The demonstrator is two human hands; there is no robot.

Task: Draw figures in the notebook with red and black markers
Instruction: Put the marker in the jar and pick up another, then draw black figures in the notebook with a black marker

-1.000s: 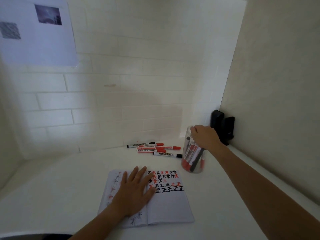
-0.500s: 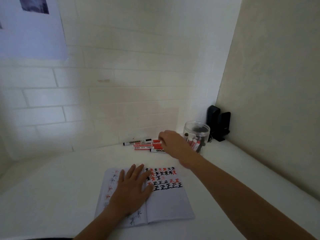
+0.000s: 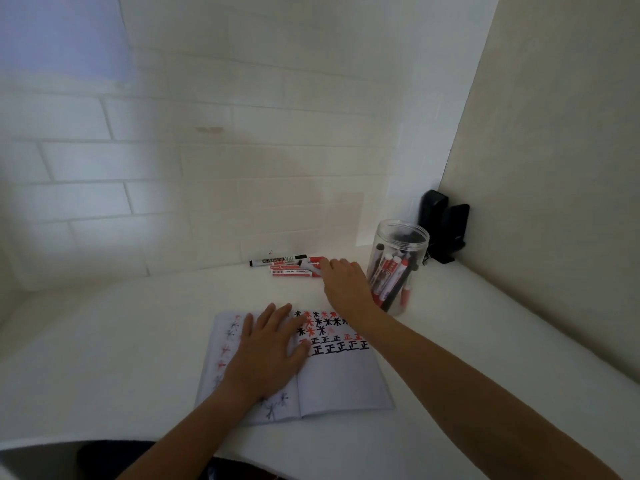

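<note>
An open notebook [image 3: 341,382] lies on the white table, its right page filled at the top with red and black star figures and characters. My left hand [image 3: 268,355] presses flat on the notebook's middle, fingers spread. Several red and black markers [image 3: 287,266] lie in a loose pile by the wall behind the notebook. My right hand [image 3: 343,284] rests on the right end of that pile, fingertips touching a red marker [image 3: 313,260]; whether it grips one I cannot tell. A clear jar [image 3: 398,268] holding more markers stands just right of my right hand.
Two black box-shaped devices [image 3: 445,230] stand in the corner behind the jar. A tiled wall runs along the back and a beige wall along the right. A sheet of paper [image 3: 62,36] hangs on the wall at the upper left. The table's front edge is near my body.
My right hand left the jar's top and moved left onto the pile of markers. My left hand has stayed flat on the notebook. The camera has tilted down.
</note>
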